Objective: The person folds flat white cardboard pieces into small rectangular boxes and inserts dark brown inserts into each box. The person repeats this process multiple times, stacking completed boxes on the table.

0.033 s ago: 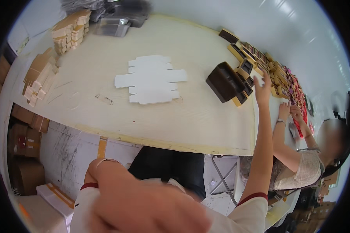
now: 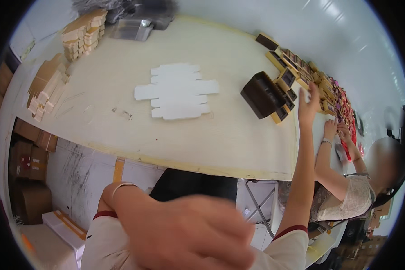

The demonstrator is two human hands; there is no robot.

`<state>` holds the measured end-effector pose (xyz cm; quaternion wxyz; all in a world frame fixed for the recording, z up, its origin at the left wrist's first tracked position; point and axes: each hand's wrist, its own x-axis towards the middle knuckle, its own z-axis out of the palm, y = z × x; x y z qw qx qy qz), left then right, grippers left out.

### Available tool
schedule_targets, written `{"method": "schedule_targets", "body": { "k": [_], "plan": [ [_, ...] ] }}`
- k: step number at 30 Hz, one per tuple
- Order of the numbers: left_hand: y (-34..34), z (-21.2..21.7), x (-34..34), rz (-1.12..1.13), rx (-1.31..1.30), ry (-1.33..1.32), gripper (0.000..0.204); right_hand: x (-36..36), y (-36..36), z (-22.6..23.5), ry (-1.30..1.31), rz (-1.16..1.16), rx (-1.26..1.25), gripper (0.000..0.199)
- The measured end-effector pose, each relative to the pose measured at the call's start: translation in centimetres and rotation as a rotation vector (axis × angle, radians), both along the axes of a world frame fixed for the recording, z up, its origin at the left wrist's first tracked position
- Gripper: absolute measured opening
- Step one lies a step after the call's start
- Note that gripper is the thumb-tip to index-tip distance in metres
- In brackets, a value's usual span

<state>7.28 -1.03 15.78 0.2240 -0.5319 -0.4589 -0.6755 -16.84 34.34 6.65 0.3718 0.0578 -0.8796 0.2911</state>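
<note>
My right hand [image 2: 308, 102] reaches out over the right side of the table, its fingers apart and nothing visible in them. It is beside a group of small gold-edged boxes with dark insides [image 2: 286, 80]. Left of those boxes stands a larger dark brown box [image 2: 262, 94], tilted in view. My left hand [image 2: 191, 231] is raised close to the camera, large and blurred; its fingers look curled, but what they hold, if anything, is hidden. A flat white unfolded carton blank [image 2: 177, 91] lies mid-table, touched by neither hand.
Stacks of folded cardboard blanks [image 2: 47, 87] lie at the table's left edge, with clear plastic packaging [image 2: 132, 29] at the back. A co-worker [image 2: 346, 184] sits at the right, hands by a heap of red items [image 2: 348, 114]. Brown cartons [image 2: 29, 162] fill the space below left.
My left hand has moved a little to the right near the camera. My right hand has shifted slightly right and nearer, still beside the small boxes. The carton blank stays put.
</note>
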Motion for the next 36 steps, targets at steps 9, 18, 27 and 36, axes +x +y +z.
{"method": "schedule_targets", "body": {
  "k": [9,18,27,36],
  "plan": [
    [5.5,-0.1,4.1,0.629,0.182,0.008,0.006,8.4,-22.2,-4.4,-0.1,0.721,0.523,0.05],
    [-3.8,0.3,2.3,0.54,-0.213,0.344,0.021,5.4,-24.1,-3.7,-0.665,0.924,0.351,0.038],
    [-5.7,-9.5,-6.7,1.347,-0.691,-0.065,0.028,7.1,-23.1,-0.2,-0.03,0.824,0.581,0.018],
    [-0.6,-14.1,-0.8,0.751,-0.791,-0.079,0.017,22.8,-13.1,-2.8,-0.007,0.685,0.6,0.019]
  ]
}}
